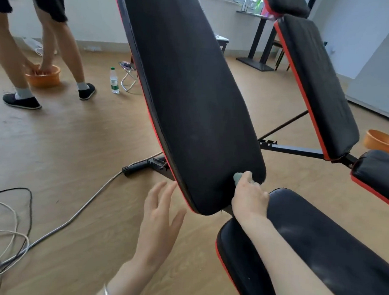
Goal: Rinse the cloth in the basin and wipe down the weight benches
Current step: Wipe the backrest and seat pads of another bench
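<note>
Cloth: pale green, only a small wad shows, poking out by the thumb of the right grip, pressed vs. the bottom end of the backrest pad of the near weight bench. Right grip's fingers are curled round it, knuckles up, forearm lying across the seat pad. Rest of the cloth is hidden under the grip.

The left grip holds nothing: fingers straight & spread, raised beside the pad's red-trimmed L edge, fingertips just beside it; can't tell if they touch. Silver bangle on that wrist.

Backrest pad is tilted steeply, black w/ red edging, faint dusty marks. Seat pad, same colours, sits just below it w/ a narrow gap btw the two.

To the R stands a second weight bench, backrest also tilted, well apart from the first. An orange basin sits on the floor just past it, partly hidden by its seat.

Far L: another person, bent over, both hands in a second orange basin. A water bottle w/ green cap stands upright near a small folding stool. Grey & black cables loop over the floor at lower L, one running up toward the near bench's foot.
</note>
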